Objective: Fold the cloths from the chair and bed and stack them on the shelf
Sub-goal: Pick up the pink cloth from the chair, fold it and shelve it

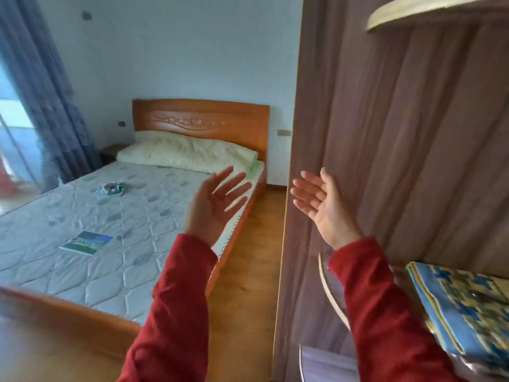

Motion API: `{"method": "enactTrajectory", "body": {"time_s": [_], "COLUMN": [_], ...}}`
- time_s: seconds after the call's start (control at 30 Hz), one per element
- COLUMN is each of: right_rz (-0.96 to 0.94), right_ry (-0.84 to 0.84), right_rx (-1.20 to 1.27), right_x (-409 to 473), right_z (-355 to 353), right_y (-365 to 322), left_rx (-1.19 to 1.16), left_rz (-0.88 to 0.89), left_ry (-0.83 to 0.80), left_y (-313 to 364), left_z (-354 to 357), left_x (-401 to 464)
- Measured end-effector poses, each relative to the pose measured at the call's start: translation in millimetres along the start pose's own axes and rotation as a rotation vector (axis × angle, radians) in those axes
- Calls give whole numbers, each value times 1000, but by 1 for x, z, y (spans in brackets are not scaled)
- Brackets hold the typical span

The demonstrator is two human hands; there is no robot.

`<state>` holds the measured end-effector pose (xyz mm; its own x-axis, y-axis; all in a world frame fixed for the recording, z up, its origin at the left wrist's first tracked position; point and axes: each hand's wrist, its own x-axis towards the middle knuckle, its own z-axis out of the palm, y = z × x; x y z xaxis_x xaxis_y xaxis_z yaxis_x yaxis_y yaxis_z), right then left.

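Folded cloth (465, 312) on the shelf (330, 293); both hands (217, 205) (325, 208) spread, empty, palms up.

The sleeves (176, 307) are dark red, and the folded cloth (465, 310) on the shelf (334, 299) carries a blocky pattern of blue, yellow and green with striped blue and yellow edges. The mattress (91, 224) is pale grey-white, quilted in curved diamond shapes with scattered grey leaf marks, the pillow (187, 153) is pale cream-yellow, and the headboard (201, 119) is orange-brown wood with a carved swirl. The curtain (44, 86) is dusky blue, the wall (176, 51) pale blue-white, the wardrobe side (399, 139) grey-brown wood grain, and the floor (245, 271) warm orange-brown
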<state>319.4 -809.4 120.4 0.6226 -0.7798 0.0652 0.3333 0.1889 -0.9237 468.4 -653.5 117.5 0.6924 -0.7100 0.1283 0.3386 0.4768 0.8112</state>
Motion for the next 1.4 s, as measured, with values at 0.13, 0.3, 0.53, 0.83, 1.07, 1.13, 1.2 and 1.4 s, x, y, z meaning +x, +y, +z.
{"method": "enactTrajectory", "body": {"time_s": [0.13,0.3,0.53,0.83,1.07,1.13,1.2,1.4], "right_rz": [60,161,317,483,553,582,613,617], "right_ry": [-190,-445,-755,-1161,-1350,-1377,-1397,-1439], "right_rx": [55,70,57,68,70,75,76,64], "right_x": [3,-19,-88,-184,-202,-199,-193,-172], "right_z": [104,240,412,581,685,717,751,840], "right_y": [16,63,157,247,324,344,361,396], "left_rx": [5,36,129,218,316,325,315,311], "left_rz": [152,289,466,651,664,656,651,642], "left_ry": [136,338,660,1061,1204,1229,1255,1308], "left_y": [87,178,264,315,344,357,372,421], "left_z": [-78,-183,-308,-393,-470,-500,-530,-614], "left_x": [-31,-95,-220,-371,-393,-389,-381,-353]}}
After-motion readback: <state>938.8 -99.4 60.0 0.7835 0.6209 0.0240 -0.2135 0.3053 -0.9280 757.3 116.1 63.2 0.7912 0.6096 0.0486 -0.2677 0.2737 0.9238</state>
